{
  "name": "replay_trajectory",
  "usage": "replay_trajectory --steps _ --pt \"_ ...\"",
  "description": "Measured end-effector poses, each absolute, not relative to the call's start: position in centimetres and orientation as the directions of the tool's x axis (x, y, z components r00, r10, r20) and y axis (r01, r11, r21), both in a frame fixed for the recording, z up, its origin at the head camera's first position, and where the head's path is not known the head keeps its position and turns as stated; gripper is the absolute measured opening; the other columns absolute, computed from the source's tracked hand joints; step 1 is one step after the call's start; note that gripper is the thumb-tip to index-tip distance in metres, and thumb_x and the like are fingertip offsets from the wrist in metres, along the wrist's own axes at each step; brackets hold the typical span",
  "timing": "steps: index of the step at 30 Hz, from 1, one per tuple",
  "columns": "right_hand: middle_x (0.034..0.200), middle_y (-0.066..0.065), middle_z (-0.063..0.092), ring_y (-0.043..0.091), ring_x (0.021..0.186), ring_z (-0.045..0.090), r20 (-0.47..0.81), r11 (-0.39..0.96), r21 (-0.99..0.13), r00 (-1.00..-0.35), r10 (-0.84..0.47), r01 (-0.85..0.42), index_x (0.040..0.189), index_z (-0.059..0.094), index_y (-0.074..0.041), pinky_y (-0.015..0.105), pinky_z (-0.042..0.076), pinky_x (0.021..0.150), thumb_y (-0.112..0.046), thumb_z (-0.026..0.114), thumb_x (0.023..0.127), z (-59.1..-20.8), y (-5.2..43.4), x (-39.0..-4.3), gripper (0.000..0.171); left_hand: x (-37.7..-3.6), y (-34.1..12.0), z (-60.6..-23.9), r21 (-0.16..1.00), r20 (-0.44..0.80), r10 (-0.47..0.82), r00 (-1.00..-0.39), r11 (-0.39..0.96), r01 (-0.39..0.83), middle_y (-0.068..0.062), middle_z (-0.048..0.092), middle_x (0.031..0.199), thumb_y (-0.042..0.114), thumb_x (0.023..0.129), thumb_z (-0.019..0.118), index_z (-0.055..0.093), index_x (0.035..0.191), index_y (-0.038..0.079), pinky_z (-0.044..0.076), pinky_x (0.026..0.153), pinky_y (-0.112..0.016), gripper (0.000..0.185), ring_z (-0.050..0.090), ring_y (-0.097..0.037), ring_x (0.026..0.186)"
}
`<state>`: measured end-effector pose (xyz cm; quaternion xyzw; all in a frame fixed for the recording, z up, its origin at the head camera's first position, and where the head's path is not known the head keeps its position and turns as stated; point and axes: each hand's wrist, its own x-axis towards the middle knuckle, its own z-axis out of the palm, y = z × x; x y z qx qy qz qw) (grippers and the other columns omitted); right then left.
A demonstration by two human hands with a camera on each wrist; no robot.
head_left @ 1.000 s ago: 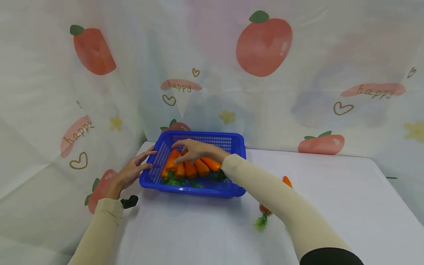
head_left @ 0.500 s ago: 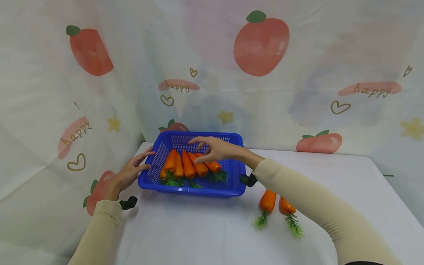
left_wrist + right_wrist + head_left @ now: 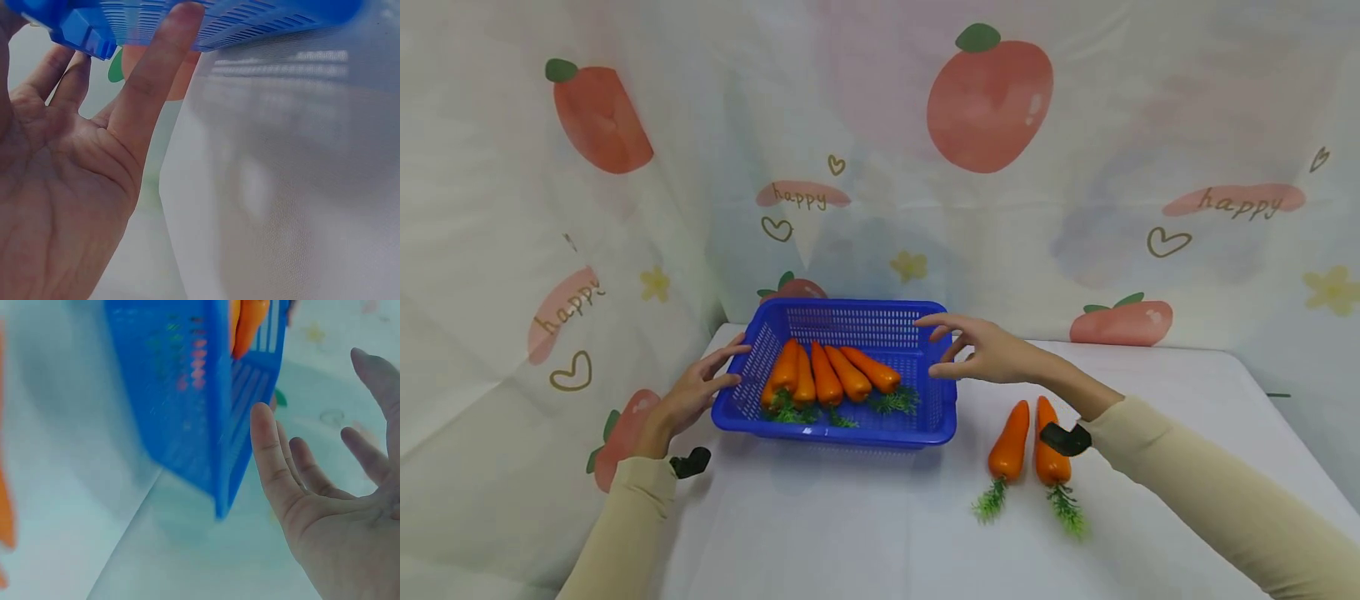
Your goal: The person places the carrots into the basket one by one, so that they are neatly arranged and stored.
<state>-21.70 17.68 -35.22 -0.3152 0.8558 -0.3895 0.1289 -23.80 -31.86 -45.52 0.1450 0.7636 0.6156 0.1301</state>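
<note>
Resting spread against the basket [image 3: 880, 429], the left hand [image 3: 694, 392] apparently touches it; the right hand [image 3: 992, 354] hovers open.

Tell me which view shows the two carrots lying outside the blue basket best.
The head view: both carrots lie whole on the white table, right of the blue basket, leaves toward the camera. The right wrist view catches only an orange blur at its left edge. The left wrist view shows none of them.

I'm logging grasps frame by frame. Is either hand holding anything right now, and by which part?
Nothing is gripped. The left hand rests straight fingers on the blue basket at its left rim; the right hand is open and empty beside its right rim.
</note>
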Motion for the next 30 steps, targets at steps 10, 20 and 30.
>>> replay_trajectory --steps 10,20,30 --pt "0.135 0.016 0.059 0.025 0.106 0.069 0.016 0.595 -0.73 -0.878 -0.478 -0.337 0.154 0.045 -0.021 0.041 0.062 0.085 -0.031 0.078 0.093 -35.1 25.2 -18.1 0.07 -23.8 -31.7 -45.4 0.979 -0.027 0.365 -0.931 0.199 0.049 0.006 0.01 0.173 0.014 0.104 0.058 0.04 0.157 0.008 0.041 0.108 -0.066 0.056 0.01 -0.039 0.156" --pt "0.132 0.016 0.06 0.019 0.099 0.071 0.082 0.569 -0.742 -0.89 -0.449 -0.355 0.153 0.045 -0.017 0.029 0.062 0.078 -0.02 0.078 0.093 -37.0 29.4 -15.2 0.069 -23.5 -31.7 -45.3 0.977 -0.032 0.363 -0.931 0.207 0.047 0.005 0.009 0.173 0.014 0.104 0.059 0.04 0.157 0.01 0.052 0.102 -0.05 0.056 0.012 -0.042 0.155" --pt "0.13 0.021 0.062 0.018 0.095 0.072 0.081 0.548 -0.761 -0.889 -0.45 -0.347 0.151 0.048 -0.013 0.032 0.063 0.071 -0.016 0.077 0.093 -38.6 30.2 -14.4 0.064 -23.4 -31.5 -45.1 0.975 -0.036 0.363 -0.931 0.219 0.048 0.005 0.009 0.173 0.015 0.105 0.059 0.039 0.158 0.01 0.05 0.104 -0.052 0.057 0.012 -0.041 0.155"
